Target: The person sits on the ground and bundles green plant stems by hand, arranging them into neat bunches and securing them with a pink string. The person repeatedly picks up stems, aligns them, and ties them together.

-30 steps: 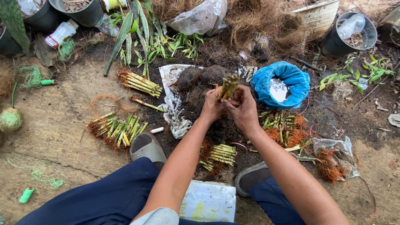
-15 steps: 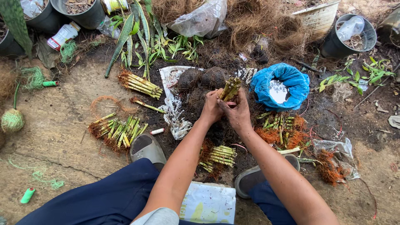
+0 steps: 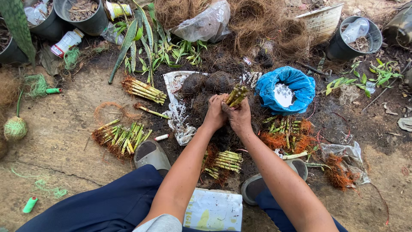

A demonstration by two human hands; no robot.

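Observation:
My left hand (image 3: pixel 215 112) and my right hand (image 3: pixel 238 116) are pressed together around the base of a small bundle of cut green plant stems (image 3: pixel 236 95). The stem tips stick up and away above my fingers. Under my hands lies a dark heap of fibrous soil (image 3: pixel 201 88) on a white plastic sheet (image 3: pixel 176 112). Another tied bundle of stems with orange roots (image 3: pixel 222 161) rests between my feet, just below my forearms.
A blue bag of white powder (image 3: pixel 286 89) sits to the right. Stem bundles lie at the left (image 3: pixel 122 138), upper left (image 3: pixel 143 90) and right (image 3: pixel 285 131). Dark pots (image 3: pixel 348 38) and a brown fibre pile (image 3: pixel 253 19) line the back. A twine ball (image 3: pixel 15 128) sits far left.
Both hands have stayed on the stem bundle, shifting slightly left and kneading at its base. The bundle now tilts a little more to the right.

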